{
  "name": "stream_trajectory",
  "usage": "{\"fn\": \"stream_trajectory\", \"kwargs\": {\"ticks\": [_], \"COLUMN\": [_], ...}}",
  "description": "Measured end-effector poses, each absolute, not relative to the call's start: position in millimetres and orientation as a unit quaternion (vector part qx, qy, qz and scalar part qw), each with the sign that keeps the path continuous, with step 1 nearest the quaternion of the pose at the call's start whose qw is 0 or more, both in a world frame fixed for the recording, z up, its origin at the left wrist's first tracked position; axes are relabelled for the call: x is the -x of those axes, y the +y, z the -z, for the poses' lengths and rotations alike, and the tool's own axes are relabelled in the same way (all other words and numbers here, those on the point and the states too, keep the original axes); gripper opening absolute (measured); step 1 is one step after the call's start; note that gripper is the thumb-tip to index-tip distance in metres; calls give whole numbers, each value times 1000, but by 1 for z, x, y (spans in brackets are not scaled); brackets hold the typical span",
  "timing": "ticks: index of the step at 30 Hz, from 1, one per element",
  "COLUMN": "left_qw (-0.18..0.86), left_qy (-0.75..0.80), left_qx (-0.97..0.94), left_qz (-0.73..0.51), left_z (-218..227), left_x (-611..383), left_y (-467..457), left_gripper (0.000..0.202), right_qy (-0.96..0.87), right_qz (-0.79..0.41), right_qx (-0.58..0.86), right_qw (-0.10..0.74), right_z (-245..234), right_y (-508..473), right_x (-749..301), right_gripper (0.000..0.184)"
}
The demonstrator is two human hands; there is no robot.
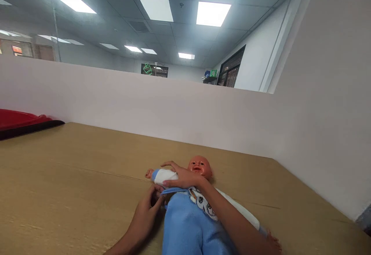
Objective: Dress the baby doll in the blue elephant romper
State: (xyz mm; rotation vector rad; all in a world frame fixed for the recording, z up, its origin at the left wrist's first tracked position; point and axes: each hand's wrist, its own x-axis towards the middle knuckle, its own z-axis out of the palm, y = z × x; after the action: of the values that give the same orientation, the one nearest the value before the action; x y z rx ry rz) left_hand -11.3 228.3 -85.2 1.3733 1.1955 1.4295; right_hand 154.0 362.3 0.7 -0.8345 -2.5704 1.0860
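Observation:
A baby doll (199, 167) lies on its back on the brown table (72, 170), head toward the far partition. It wears a blue garment (185, 228) with a white sleeve. My right hand (181, 177) reaches across the doll's chest and rests on its white-sleeved arm (164, 175). Just below that arm, my left hand (147, 212) pinches the blue fabric at the doll's side. The doll's other arm stretches out to the right, its small hand (274, 243) near the frame's bottom edge.
A white partition (145, 108) walls the table at the back and a second one (327, 123) on the right. A red and black object (20, 123) lies at the far left edge of the table.

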Motion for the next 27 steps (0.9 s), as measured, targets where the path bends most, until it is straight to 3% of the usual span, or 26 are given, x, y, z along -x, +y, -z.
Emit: {"fn": "stream_trajectory", "kwargs": {"ticks": [3, 14, 27], "left_qw": [394, 381, 449], "left_qy": [481, 474, 398], "left_qx": [-544, -532, -552], "left_qz": [-563, -589, -579], "left_z": [82, 74, 55], "left_x": [11, 9, 8], "left_y": [228, 218, 213], "left_gripper": [40, 38, 36], "right_qy": [-875, -865, -827], "right_qz": [-361, -394, -478], "right_qx": [293, 287, 265], "right_qw": [137, 121, 134], "right_z": [4, 16, 0], "right_y": [365, 381, 371], "right_x": [-159, -170, -187], "right_gripper": [75, 21, 23]}}
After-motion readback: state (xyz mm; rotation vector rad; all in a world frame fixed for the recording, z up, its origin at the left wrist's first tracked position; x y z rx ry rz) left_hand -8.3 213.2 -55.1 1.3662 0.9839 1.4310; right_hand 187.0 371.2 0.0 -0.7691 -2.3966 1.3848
